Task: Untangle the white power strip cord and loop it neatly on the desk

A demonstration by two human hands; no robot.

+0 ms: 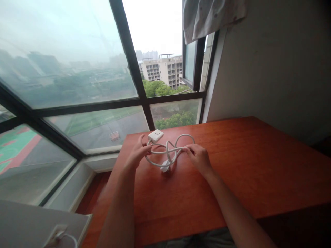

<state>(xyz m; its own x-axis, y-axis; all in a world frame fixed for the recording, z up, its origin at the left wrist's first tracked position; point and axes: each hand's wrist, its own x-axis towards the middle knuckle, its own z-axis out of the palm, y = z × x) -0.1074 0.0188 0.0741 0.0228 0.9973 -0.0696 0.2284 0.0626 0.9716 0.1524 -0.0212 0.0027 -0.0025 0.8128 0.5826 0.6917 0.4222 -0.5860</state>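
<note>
big dark-framed windows (142,101) stand beyond the white socket block (156,135), with pale buildings (170,70) and green trees (159,89) showing outside. a light curtain (204,19) hangs above and to the right of the block, and a reddish-brown table (245,165) spreads below it and off to its right. dark slots mark the block's top face; i can't tell whether it rests on the wood or hangs just over it.

my left hand (137,151) is just left of the block and nearer me, thumb and forefinger parted, with the white cord (178,149) meeting them; i can't tell if any finger closes on it. my right hand (199,156) is to the right of the block, thumb and forefinger pinching the cord. on the near side of the block, the cord crosses itself in loose loops between my hands. a white plug (164,166) sits low beside those loops, nearer me than the block. well left of the block and much nearer me, a wall outlet (55,236) holds a second plug (60,235).
</note>
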